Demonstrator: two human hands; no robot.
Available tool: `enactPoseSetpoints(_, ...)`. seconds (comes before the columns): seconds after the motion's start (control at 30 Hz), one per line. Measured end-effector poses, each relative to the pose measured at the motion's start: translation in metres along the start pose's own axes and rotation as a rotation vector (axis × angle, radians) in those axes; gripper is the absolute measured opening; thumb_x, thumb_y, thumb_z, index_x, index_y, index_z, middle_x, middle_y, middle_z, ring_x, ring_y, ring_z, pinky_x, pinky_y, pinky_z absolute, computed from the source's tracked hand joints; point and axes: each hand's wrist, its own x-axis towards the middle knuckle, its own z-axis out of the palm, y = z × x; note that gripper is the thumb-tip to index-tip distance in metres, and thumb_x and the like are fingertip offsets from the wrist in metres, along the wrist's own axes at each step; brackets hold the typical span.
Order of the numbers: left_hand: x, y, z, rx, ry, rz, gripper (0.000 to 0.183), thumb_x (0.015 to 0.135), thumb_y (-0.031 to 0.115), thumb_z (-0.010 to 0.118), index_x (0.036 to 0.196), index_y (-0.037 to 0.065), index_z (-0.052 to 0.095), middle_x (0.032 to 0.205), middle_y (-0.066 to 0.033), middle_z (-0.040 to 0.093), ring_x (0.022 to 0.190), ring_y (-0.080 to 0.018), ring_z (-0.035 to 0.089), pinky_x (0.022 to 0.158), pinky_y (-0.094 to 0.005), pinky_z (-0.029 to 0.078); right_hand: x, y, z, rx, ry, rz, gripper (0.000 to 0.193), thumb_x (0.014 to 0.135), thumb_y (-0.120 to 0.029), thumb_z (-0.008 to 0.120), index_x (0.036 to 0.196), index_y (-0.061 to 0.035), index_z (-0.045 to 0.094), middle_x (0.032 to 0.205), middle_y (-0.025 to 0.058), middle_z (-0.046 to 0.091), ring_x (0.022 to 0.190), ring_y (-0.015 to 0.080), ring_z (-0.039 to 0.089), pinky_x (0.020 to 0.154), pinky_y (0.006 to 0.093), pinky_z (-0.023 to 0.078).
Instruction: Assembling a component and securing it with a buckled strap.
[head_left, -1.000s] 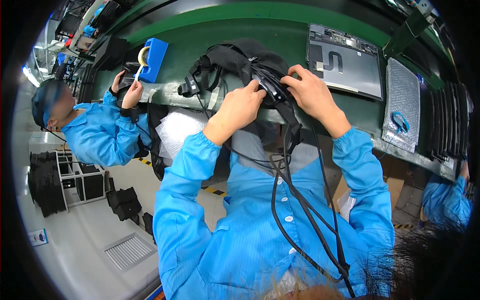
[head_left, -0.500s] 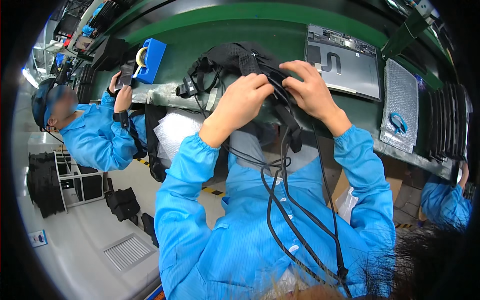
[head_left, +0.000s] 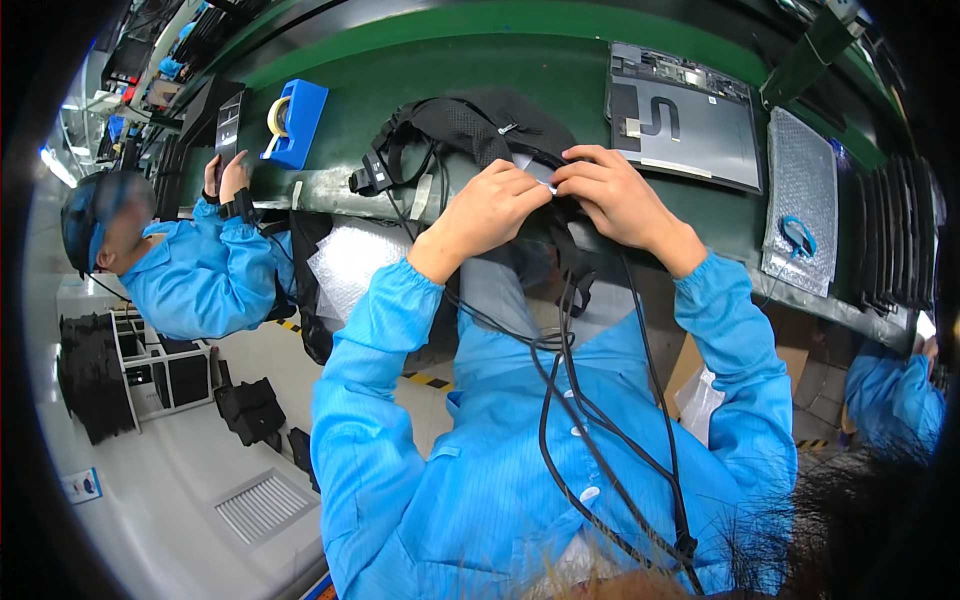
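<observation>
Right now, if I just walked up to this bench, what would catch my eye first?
Most likely the two bare hands, left hand and right hand, meeting over a black strapped mesh harness at the near edge of the green workbench. Black cables trail from it down the blue smock. Farther left stands a blue tape dispenser; to the right lies an opened grey laptop base.

I see black mesh strap bundle [head_left: 470, 125] on dark green table [head_left: 420, 60]. Bright blue tape dispenser [head_left: 297, 122]. Grey panel [head_left: 683, 118]. Silvery bubble-pattern bag [head_left: 800, 200]. My sleeves [head_left: 370, 380] light blue; cables [head_left: 590, 440] black.
</observation>
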Motion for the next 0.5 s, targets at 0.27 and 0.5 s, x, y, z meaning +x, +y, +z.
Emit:
enactPoseSetpoints(0.27, -0.009, 0.006, -0.006, -0.018, 0.053, 0.002, 0.025, 0.074, -0.003, 0.072, 0.098, 0.004, 0.067, 0.112, -0.0089, 0.071, 0.109, -0.0275, 0.067, 0.096, -0.0410, 0.050, -0.047, -0.072, -0.002, -0.011, -0.195, 0.401, 0.015, 0.087, -0.010, 0.070, 0.099, -0.0026, 0.071, 0.106, 0.0126, 0.064, 0.105, 0.0321, 0.065, 0.082, 0.0442, 0.055)
enactPoseSetpoints(0.5, -0.051, 0.020, -0.007, 0.100, 0.083, -0.059, 0.023, 0.067, 0.003, 0.076, 0.088, 0.008, 0.068, 0.130, -0.0088, 0.065, 0.126, -0.0311, 0.057, 0.107, -0.0501, 0.043, -0.051, -0.075, 0.025, 0.268, -0.132, 0.620, 0.023, 0.101, -0.019, 0.060, 0.103, 0.0030, 0.064, 0.074, 0.0181, 0.065, 0.076, 0.0337, 0.069, 0.070, 0.0455, 0.053)
